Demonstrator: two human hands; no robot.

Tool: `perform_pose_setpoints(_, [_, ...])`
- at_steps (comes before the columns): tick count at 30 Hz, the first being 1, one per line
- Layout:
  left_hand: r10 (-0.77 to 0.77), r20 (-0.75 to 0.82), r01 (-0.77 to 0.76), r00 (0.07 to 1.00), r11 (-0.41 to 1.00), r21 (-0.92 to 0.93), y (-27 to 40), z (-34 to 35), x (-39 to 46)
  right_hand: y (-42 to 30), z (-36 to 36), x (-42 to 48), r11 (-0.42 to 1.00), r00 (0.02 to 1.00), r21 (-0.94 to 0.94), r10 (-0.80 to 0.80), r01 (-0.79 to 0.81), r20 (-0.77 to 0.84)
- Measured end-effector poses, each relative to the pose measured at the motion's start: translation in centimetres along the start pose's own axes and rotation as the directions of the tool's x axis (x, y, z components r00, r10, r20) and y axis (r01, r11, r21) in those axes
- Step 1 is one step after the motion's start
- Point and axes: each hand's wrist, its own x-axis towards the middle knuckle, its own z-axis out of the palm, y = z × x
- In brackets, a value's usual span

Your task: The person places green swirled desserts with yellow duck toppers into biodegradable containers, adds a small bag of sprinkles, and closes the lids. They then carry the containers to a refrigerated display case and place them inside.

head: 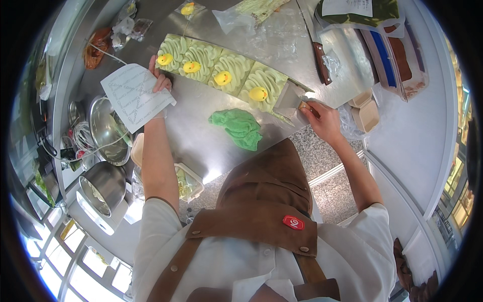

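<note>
A long cake topped with piped pale green cream [228,68] lies across the steel table, with several yellow chick figures [222,78] on top. My left hand [162,77] is at the cake's left end, holding a printed paper sheet [136,94] that hangs over the wrist. In my right hand [320,117] is the wooden handle of a broad metal scraper or spatula [290,99], whose blade is at the cake's right end. Below the cake lies a crumpled green cloth [241,128].
A knife with a wooden handle [321,62] and plastic wrap [279,37] lie beyond the cake. Steel bowls [109,130] stand at left, near a metal mixing pot [103,188]. Filled bags [358,15] and an open small box [365,113] are at right.
</note>
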Motion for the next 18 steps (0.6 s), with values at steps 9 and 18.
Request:
perform_pose_setpoints(9, [0.025,-0.023,-0.023,0.999,0.998,0.061,0.9,0.0,-0.3,-1.4,-1.6,-0.3,0.999,0.999,-0.032,0.034,-0.034,0.017])
perform_pose_setpoints(18, [0.138,-0.168,-0.079,0.976,0.945,0.319,2.4,6.0,-2.7,-2.5,-6.5,-2.9,0.997,0.998,0.057,0.049,-0.047,-0.030])
